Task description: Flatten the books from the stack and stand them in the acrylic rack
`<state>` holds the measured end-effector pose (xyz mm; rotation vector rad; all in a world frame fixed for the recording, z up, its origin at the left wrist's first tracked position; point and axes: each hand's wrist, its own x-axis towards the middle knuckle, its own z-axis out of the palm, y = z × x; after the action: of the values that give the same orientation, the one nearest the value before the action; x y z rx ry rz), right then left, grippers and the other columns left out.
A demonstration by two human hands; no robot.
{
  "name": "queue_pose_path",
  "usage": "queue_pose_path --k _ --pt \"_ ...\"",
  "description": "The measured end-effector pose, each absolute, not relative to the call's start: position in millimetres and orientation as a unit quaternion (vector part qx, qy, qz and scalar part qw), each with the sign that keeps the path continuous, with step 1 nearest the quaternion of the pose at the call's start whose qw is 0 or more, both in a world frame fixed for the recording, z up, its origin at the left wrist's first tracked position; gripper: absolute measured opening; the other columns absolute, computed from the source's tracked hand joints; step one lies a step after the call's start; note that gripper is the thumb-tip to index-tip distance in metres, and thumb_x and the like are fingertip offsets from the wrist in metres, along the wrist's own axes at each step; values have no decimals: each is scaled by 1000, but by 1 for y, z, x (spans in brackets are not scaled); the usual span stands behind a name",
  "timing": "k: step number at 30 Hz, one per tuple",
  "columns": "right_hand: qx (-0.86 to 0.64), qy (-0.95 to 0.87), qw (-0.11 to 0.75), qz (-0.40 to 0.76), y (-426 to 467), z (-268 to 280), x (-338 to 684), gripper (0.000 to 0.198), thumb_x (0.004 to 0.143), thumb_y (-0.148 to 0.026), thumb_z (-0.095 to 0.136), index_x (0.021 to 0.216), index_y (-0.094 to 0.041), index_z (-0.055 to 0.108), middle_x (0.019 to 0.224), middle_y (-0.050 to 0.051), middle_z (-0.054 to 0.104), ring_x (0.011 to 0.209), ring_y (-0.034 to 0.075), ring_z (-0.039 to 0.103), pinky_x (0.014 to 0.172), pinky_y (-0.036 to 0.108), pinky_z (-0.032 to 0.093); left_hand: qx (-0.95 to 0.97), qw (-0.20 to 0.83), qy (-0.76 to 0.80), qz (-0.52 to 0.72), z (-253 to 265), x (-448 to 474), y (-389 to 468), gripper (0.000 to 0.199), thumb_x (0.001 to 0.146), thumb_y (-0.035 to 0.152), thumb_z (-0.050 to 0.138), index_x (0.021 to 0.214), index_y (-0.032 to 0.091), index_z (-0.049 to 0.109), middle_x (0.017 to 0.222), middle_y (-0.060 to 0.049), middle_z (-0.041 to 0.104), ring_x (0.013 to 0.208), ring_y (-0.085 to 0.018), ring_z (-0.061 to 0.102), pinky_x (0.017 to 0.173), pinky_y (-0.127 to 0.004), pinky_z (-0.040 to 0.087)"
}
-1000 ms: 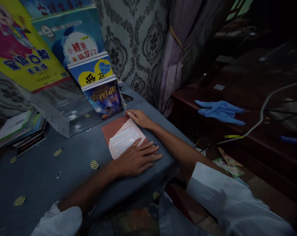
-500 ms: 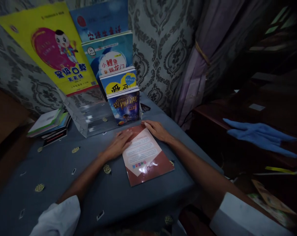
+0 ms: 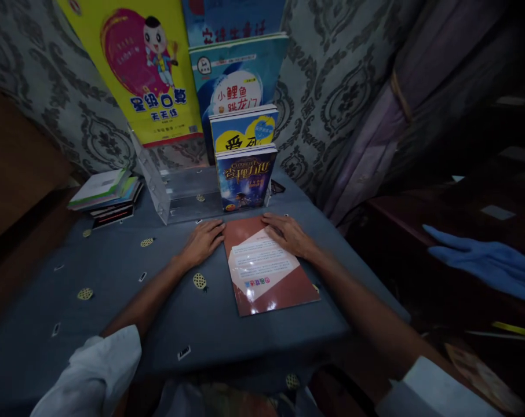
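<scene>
A thin brown booklet (image 3: 266,295) with a pale printed panel lies flat on the blue-grey tablecloth. My left hand (image 3: 202,242) rests open and palm down at its upper left edge, fingertips against the border. Across the top right corner lies my right hand (image 3: 288,233), fingers stretched over the cover, holding nothing. Just beyond the booklet stands a clear acrylic stand (image 3: 167,202). At its right end, a dark blue paperback (image 3: 245,179) fronts a row of upright books, among them a teal book (image 3: 234,66). A large yellow workbook (image 3: 136,75) leans at the left.
A small pile of books (image 3: 104,194) lies left of the stand. Dark glasses (image 3: 278,186) rest behind the stand's right end. Patterned curtain (image 3: 327,81) hangs at the back. To the right, a blue glove (image 3: 484,260) lies on a dark red surface (image 3: 393,214).
My left hand has slid left from the cover to the booklet's edge. My right hand's fingers now spread flatter over the top right corner. The view has shifted left.
</scene>
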<state>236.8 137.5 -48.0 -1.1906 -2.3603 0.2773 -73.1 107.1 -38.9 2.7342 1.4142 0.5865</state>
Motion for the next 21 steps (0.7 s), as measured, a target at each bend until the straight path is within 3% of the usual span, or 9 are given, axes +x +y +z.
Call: queue_pose_path --k 4,8,14,21 --pt "-439 -877 189 45 133 -41 224 45 99 -30 38 135 -14 59 143 19 57 135 30 51 113 58 34 877 3 436 203 -39 -73 107 38 104 32 39 131 15 61 133 -13 64 122 -24 61 106 -43 47" --pt "-403 -902 152 39 126 -30 188 44 99 -31 42 136 -14 58 143 18 57 139 30 47 114 56 34 877 13 432 209 -42 -74 109 38 101 22 41 132 15 60 135 -13 63 126 -24 59 109 -45 45" --pt "-292 -940 161 68 102 -29 142 43 102 -32 39 139 -19 56 149 15 51 144 28 40 117 54 32 873 23 441 205 -46 -76 110 41 98 18 41 134 18 59 137 -11 62 128 -23 58 110 -45 44" --pt "-249 -955 141 79 49 -35 149 48 103 -34 40 145 -15 49 152 14 49 145 25 38 122 50 28 875 22 439 201 -44 -76 109 41 98 18 42 134 18 60 139 -11 62 127 -22 59 109 -43 44"
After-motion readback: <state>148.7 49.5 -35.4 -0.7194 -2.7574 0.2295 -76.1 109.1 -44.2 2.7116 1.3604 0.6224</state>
